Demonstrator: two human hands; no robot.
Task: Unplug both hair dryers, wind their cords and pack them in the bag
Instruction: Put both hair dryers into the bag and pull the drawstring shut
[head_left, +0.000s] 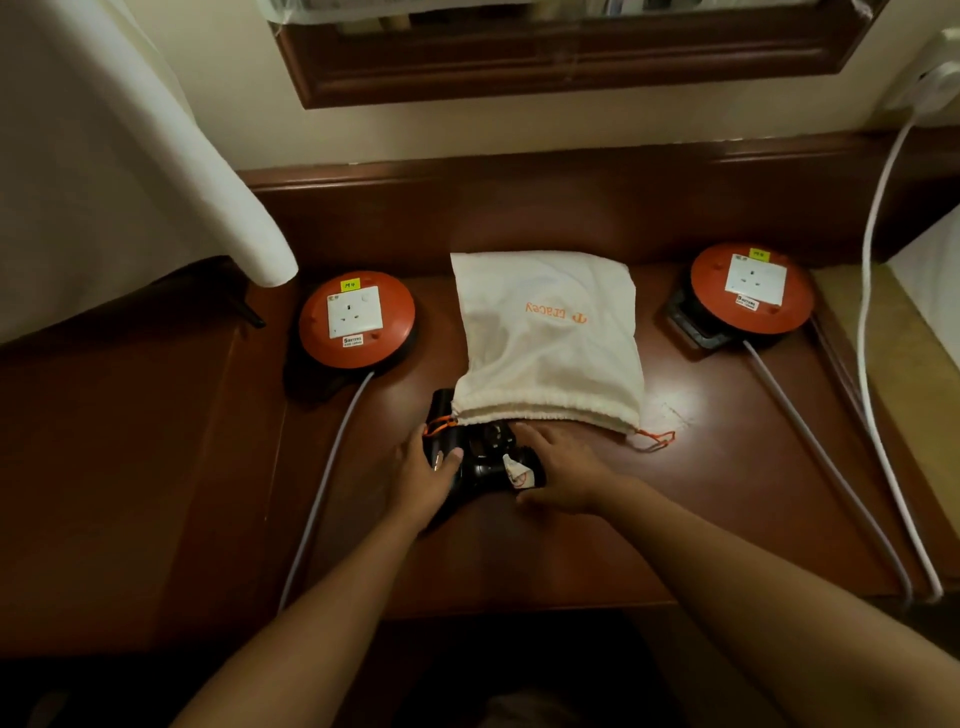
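While both reel sockets (355, 312) on the bench (571, 545) sit empty, the left hand (423, 475) and right hand (563, 467) each close a grip on the black hair dryers (480, 460), bundled at the bag (545, 332) mouth, packing unfinished.

**Colours on the desk**

The bag (545, 332) was cream-white, plain, with orange lettering and an orange drawstring (655, 439). The dryers (480, 457) at its mouth were black, one with a small white tag marked in red. Both reels, left (357, 318) and right (751, 288), were orange-red with a white socket plate, a little yellow label and a white sticker printed in black. Their cords (322, 483) looked pale grey-lilac. The desk (519, 551) was dark reddish-brown wood, glossy. The wall (467, 124) was cream, the mirror frame (571, 73) dark brown, and the cloth (104, 156) at the left off-white.
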